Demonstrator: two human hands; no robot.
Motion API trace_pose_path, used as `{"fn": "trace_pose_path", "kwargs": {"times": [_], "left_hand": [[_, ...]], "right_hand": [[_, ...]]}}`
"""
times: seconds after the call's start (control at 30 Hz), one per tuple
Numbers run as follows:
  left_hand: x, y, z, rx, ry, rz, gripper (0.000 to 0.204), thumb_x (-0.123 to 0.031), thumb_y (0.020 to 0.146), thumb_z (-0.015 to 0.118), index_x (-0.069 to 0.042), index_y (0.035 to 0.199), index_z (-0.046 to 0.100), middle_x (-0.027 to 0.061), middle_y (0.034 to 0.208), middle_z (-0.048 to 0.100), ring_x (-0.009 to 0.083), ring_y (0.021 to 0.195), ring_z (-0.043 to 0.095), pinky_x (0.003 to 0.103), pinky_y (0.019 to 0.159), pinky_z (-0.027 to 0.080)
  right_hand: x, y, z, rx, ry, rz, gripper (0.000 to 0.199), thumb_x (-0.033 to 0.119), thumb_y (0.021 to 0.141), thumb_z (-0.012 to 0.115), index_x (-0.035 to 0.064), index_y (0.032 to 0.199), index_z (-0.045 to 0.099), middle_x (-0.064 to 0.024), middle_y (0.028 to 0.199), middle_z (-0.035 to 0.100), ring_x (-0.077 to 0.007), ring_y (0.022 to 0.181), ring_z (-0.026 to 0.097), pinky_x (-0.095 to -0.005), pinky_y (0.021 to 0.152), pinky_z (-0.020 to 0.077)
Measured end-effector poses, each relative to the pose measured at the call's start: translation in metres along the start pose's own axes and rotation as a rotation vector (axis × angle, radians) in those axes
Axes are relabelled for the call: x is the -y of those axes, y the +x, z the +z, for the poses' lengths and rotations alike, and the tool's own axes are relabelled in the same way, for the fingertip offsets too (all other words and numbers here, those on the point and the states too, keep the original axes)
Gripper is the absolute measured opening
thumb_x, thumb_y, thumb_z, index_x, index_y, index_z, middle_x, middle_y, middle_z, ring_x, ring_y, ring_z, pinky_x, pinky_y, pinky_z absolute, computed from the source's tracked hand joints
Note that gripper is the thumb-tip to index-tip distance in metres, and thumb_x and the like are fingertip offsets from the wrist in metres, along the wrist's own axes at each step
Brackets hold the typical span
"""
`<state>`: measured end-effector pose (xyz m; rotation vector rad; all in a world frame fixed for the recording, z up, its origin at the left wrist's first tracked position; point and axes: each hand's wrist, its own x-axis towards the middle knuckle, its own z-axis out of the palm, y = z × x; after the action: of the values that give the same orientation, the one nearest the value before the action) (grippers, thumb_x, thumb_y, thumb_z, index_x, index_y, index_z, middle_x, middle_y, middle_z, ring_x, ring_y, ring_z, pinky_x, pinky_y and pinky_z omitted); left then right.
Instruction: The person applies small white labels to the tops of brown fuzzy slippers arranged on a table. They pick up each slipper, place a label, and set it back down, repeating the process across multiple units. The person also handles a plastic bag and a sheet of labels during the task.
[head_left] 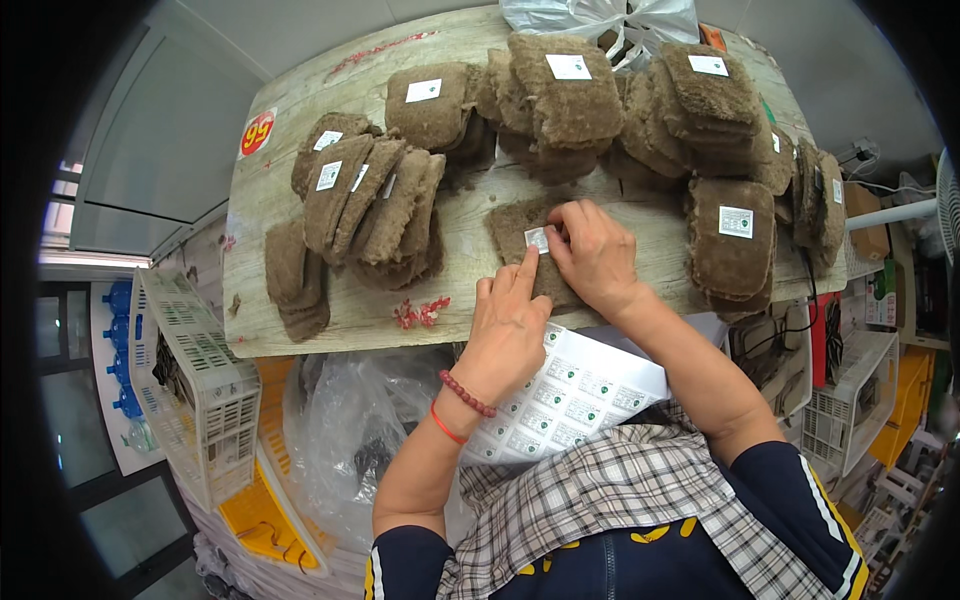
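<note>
Left hand (511, 322), spread, presses a white paper label (537, 240); right hand (594, 254) seemingly pinches it. The brown fuzzy rectangular pad (509, 225) looks soft, light, best held at nine o'clock.

The short-sleeved top (570, 578) is navy, with yellow and white stripes (830, 510) along the sleeves, yellow shapes (650, 533) across the front and a zipper-like vertical line (610, 565). A white-and-dark plaid, apron-like cloth (640, 490) covers part of it. The left wrist wears a dark red beaded bracelet (467, 397) and a plain orange-red band (448, 425).
</note>
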<state>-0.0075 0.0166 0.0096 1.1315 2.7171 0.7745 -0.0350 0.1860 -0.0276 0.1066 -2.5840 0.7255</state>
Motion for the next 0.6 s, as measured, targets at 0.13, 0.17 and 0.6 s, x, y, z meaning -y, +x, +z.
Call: {"fn": "trace_pose_path", "kwargs": {"times": [0.13,0.17,0.6], "left_hand": [[0.001,-0.001,0.0,0.007,0.005,-0.001,0.008,-0.004,0.073,0.058,0.004,0.075,0.06,0.03,0.144,0.04,0.0347,0.117,0.046,0.042,0.099,0.034],[0.0,-0.001,0.0,0.011,0.006,-0.001,0.008,-0.004,0.073,0.058,0.004,0.076,0.06,0.0299,0.144,0.04,0.0345,0.118,0.046,0.042,0.099,0.034],[0.001,-0.008,0.003,-0.002,0.031,0.014,0.006,-0.003,0.074,0.061,0.003,0.076,0.062,0.0284,0.144,0.04,0.035,0.123,0.044,0.043,0.102,0.033]], "right_hand": [[-0.002,0.0,0.0,-0.075,0.023,0.008,0.025,0.009,0.078,0.068,0.0116,0.103,0.065,-0.0085,0.095,0.058,-0.0276,0.082,0.06,-0.0375,0.068,0.0499],[-0.005,0.0,-0.001,-0.103,0.021,-0.022,0.026,0.009,0.078,0.068,0.0118,0.104,0.066,-0.0086,0.097,0.058,-0.0276,0.085,0.059,-0.0377,0.071,0.0494],[-0.018,0.007,-0.004,0.015,0.012,0.11,0.038,0.027,0.074,0.079,0.005,0.103,0.067,-0.0108,0.098,0.06,-0.0292,0.096,0.055,-0.0376,0.082,0.046]]}}
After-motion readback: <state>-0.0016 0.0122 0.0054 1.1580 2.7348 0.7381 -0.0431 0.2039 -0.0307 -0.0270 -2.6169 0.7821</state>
